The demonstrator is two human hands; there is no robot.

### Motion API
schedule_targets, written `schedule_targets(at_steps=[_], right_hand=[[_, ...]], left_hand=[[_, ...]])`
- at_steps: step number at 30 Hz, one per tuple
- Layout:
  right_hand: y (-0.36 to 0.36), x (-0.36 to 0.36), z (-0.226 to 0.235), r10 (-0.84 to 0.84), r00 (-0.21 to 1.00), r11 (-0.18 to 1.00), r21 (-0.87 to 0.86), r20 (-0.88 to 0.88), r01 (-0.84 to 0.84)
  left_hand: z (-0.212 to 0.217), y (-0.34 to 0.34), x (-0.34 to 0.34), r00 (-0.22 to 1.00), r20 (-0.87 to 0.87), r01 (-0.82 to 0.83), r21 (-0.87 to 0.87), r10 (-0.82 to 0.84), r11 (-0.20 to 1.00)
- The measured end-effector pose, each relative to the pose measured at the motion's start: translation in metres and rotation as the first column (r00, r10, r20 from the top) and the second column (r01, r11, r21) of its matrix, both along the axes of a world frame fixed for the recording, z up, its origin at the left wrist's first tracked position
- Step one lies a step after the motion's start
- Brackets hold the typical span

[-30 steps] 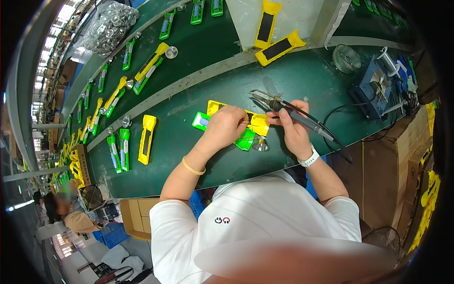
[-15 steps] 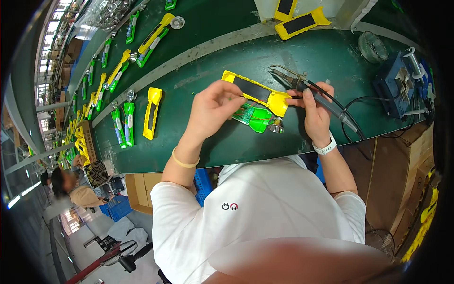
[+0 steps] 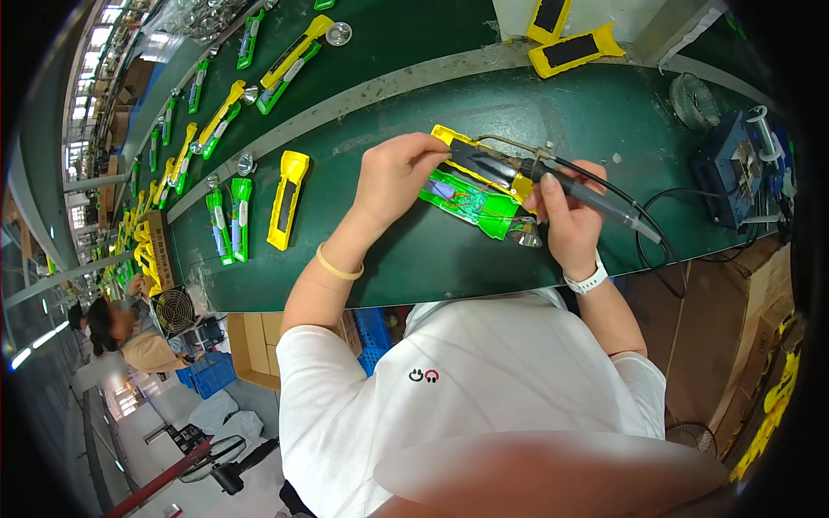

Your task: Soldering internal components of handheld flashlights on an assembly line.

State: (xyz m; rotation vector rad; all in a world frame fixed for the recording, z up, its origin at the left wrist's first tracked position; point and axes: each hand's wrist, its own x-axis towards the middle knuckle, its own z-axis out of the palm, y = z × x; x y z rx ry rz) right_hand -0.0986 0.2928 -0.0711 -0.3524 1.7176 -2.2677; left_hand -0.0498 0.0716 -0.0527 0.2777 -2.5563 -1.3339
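My right hand [image 3: 572, 216] grips a soldering iron [image 3: 600, 205] with a thin metal feed tube along its front. Its front end lies over the black panel of a yellow flashlight shell [image 3: 443, 133], pointing toward my left fingers. My left hand [image 3: 393, 177] is pinched at the shell's left end, and what lies between its fingertips is too small to make out. Against the near side of the yellow shell is an open green shell [image 3: 495, 226] with a circuit board, thin wires and a bluish cell inside. A round reflector [image 3: 525, 232] sits at its right end.
Another yellow shell [image 3: 287, 200] and two green assemblies [image 3: 240, 220] lie to the left. More yellow shells [image 3: 577, 50] lie at the back. A blue soldering station [image 3: 730, 168] with a solder spool stands right, its cable looping beside my right hand. Rows of flashlight parts run along the far-left bench.
The soldering iron has swung left and down over the yellow shell, its front end now near my left fingers. The green shell shows more of its inside.
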Motion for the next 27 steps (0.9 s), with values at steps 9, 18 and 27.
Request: schedule_targets(at_steps=[9, 18, 27], right_hand=[[-0.019, 0.001, -0.008, 0.064, 0.998, 0.992, 0.111, -0.024, -0.061], [-0.020, 0.002, -0.011, 0.116, 0.993, 0.983, 0.142, 0.014, -0.117], [-0.020, 0.003, -0.007, 0.107, 0.993, 0.988, 0.104, 0.043, -0.111]], left_hand=[[0.000, -0.024, -0.023, 0.927, 0.236, 0.358, -0.328, -0.291, 0.874], [0.003, -0.025, -0.028, 0.883, 0.279, 0.460, -0.358, -0.377, 0.813], [0.004, -0.024, -0.029, 0.869, 0.319, 0.480, -0.365, -0.378, 0.797]])
